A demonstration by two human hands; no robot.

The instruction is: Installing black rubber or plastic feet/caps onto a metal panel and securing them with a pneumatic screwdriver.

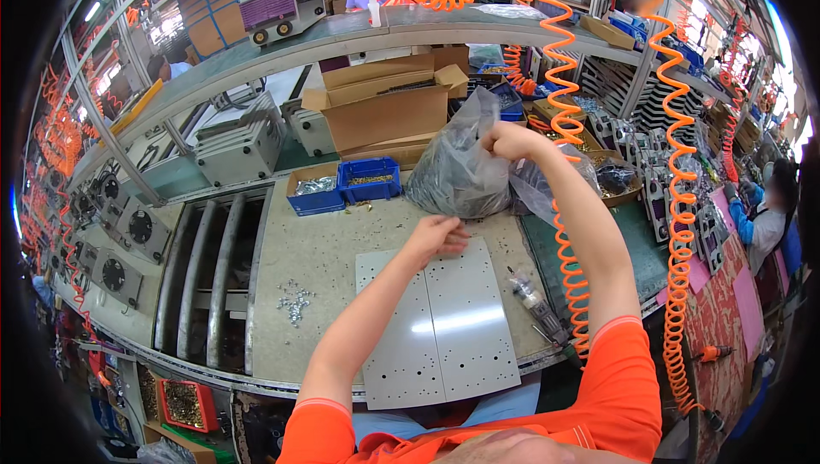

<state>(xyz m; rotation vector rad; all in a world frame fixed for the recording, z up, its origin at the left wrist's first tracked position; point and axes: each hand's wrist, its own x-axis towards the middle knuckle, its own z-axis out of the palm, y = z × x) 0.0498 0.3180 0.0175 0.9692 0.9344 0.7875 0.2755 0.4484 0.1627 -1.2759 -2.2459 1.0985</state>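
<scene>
My right hand (pixel 510 141) is closed on the upper part of a grey translucent plastic bag (pixel 461 174), which stands bulging on the workbench; what is inside is hard to make out. Below the bag, my left hand (pixel 437 239) hovers over the far end of the metal panels, fingers loosely curved and apart, with nothing visible in them. Two pale grey panels, a left panel (pixel 397 327) and a right panel (pixel 474 319), lie side by side before me, dotted with small holes. To their right rests a power screwdriver (pixel 536 303).
Blue bins (pixel 369 179) of small metal parts stand behind, before an open cardboard box (pixel 384 118). Loose screws (pixel 295 303) lie left of the panels. Metal rollers (pixel 224 276) fill a gap further left. Coiled orange hoses (pixel 564 63) hang at right. A co-worker (pixel 773 208) sits far right.
</scene>
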